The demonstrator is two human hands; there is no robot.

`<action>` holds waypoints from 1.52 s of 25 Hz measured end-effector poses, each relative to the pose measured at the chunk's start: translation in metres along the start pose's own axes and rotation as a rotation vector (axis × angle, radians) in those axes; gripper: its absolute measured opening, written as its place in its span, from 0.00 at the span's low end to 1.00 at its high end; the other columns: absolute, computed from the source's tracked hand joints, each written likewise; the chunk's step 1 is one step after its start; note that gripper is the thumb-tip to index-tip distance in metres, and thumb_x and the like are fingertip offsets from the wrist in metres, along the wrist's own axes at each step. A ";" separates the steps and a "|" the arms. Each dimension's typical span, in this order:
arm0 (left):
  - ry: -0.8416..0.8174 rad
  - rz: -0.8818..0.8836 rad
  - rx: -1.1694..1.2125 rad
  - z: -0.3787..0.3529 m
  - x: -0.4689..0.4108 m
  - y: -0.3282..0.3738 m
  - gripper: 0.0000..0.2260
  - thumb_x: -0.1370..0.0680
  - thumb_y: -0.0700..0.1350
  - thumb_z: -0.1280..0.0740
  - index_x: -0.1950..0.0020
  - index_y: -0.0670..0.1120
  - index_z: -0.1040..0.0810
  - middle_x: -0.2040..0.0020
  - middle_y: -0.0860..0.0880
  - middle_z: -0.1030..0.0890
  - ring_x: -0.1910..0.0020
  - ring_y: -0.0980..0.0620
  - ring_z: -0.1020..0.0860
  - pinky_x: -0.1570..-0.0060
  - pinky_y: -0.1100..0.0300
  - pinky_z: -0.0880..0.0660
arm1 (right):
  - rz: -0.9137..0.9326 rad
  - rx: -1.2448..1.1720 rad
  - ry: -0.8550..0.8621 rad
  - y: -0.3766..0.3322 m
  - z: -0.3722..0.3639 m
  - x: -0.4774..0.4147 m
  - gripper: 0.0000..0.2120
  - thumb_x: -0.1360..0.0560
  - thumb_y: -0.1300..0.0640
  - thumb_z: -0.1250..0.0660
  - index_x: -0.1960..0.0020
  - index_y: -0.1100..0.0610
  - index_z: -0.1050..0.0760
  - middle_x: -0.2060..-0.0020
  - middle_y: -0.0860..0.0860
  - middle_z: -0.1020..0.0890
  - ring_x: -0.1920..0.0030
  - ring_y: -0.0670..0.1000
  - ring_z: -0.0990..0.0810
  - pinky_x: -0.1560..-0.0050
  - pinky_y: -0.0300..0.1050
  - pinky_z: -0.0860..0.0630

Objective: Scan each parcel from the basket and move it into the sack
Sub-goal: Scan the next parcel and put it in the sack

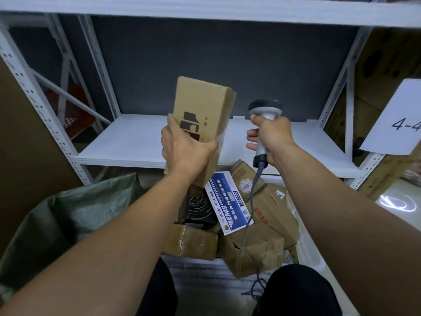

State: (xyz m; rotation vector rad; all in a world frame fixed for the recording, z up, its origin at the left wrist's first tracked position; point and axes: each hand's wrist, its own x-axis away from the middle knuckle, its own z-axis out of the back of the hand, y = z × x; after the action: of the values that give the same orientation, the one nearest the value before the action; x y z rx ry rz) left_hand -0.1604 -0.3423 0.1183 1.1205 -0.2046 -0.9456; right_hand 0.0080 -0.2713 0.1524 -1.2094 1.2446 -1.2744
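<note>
Two hands are raised over the basket (319, 254): a cardboard parcel (202, 115) (upright, tilted) is gripped by the left hand (182, 149), a scanner (264, 115) by the right hand (273, 137); the green sack (75, 213) lies near left.

The sack (75, 215) lies left of the parcel-filled basket (315, 254).

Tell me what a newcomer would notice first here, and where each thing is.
Dead centre, the left hand grips a tall cardboard box nearly upright in front of the white shelf, while the right hand holds a grey barcode scanner beside it. Below them lies a heap of parcels, with the green sack at lower left.
</note>
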 end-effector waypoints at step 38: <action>0.034 0.533 0.046 0.006 0.039 -0.118 0.55 0.36 0.60 0.18 0.20 0.42 0.45 0.22 0.39 0.39 0.23 0.37 0.39 0.22 0.41 0.41 | -0.282 0.278 0.031 0.129 -0.004 0.007 0.07 0.23 0.56 0.31 0.56 0.55 0.28 0.54 0.60 0.15 0.54 0.62 0.14 0.50 0.66 0.17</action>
State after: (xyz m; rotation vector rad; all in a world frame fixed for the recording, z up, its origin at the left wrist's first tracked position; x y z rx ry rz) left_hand -0.2039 -0.3882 0.0110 1.0491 -0.4727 -0.4488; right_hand 0.0026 -0.2822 0.0238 -1.1917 0.9008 -1.6182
